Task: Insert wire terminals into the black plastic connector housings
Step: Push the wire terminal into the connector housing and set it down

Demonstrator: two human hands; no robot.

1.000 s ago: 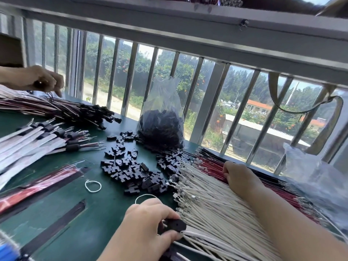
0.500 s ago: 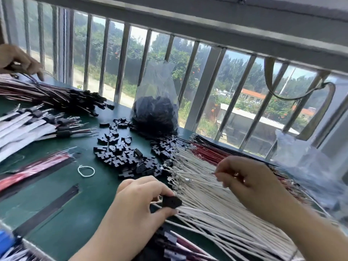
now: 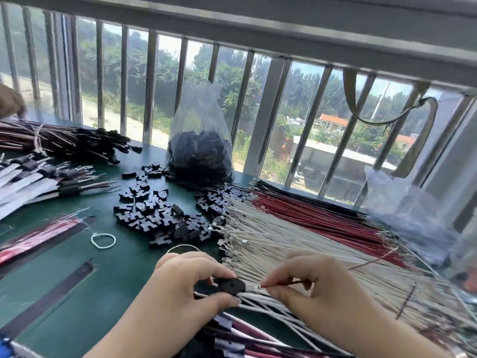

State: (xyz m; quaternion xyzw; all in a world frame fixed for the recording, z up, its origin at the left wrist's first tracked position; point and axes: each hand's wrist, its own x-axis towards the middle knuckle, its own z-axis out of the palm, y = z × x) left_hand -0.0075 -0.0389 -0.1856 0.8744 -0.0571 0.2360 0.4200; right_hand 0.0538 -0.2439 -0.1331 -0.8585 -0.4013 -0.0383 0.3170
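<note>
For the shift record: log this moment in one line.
left hand: holds housing | right hand: pinches red wire | terminal at housing, not yet seated

Table: you are facing a dark green surface that runs up to a window.
Window bars: upright metal bars stand just beyond its far edge, with trees and low buildings outside.
Strap: a dull green loop hangs from the bars to your right.
White ring: a small loop of white cord lies flat on the green, left of centre.
Crumpled plastic: a clear empty bag sits at far right.
</note>
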